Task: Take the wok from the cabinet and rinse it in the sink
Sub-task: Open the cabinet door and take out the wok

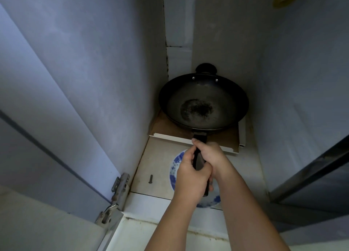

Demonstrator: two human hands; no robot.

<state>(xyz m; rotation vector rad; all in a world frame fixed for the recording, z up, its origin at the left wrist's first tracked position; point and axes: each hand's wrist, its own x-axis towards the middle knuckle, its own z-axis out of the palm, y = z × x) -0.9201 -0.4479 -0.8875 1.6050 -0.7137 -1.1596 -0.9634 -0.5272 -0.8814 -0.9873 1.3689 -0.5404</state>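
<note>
A black wok (203, 103) with a worn, scorched middle sits at the back of the open cabinet, on a brown cardboard sheet (166, 127). A small helper handle sticks out at its far rim. Its long black handle points toward me. My left hand (190, 173) grips the near part of that handle, fingers curled round it. My right hand (209, 152) grips the handle just ahead of the left, closer to the wok's rim. The handle's end shows below my hands.
A blue-and-white plate (174, 167) lies on the cabinet floor under my hands. A loose screw (150, 179) lies left of it. The cabinet walls close in on both sides; the open left door with its hinge (119, 186) and a dark right door (311, 177) flank the opening.
</note>
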